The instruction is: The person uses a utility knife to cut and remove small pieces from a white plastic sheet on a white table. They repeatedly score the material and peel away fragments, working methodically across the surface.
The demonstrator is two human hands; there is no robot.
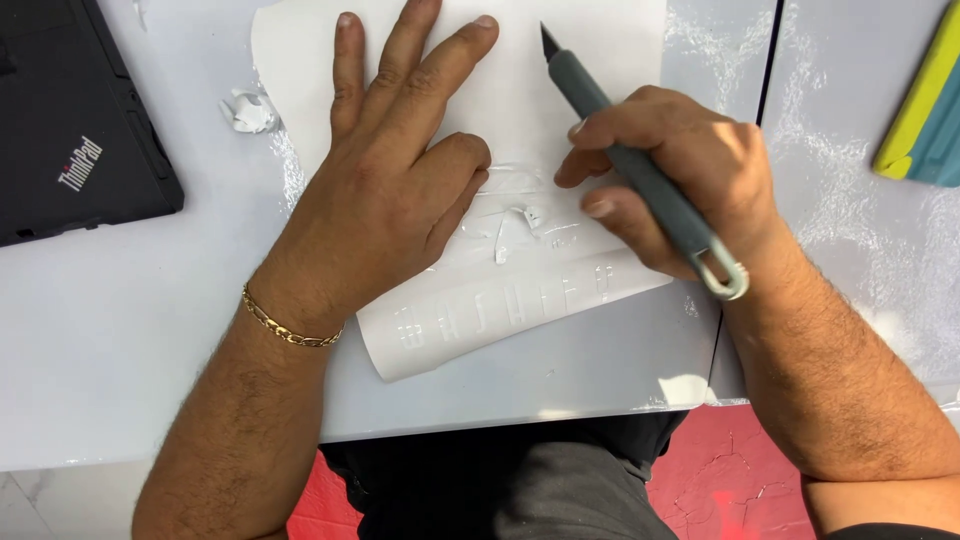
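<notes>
Left hand [385,180] lies flat, fingers spread, pinning the white vinyl sheet with cut letters [500,300] under them. Right hand [670,175] fingers are clamped round a grey craft knife [625,155], blade just beyond the left fingertips.

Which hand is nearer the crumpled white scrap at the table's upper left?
Left. The left hand lies flat on the white sheet just right of the scrap; the right hand, holding the grey knife, is farther right.
</notes>
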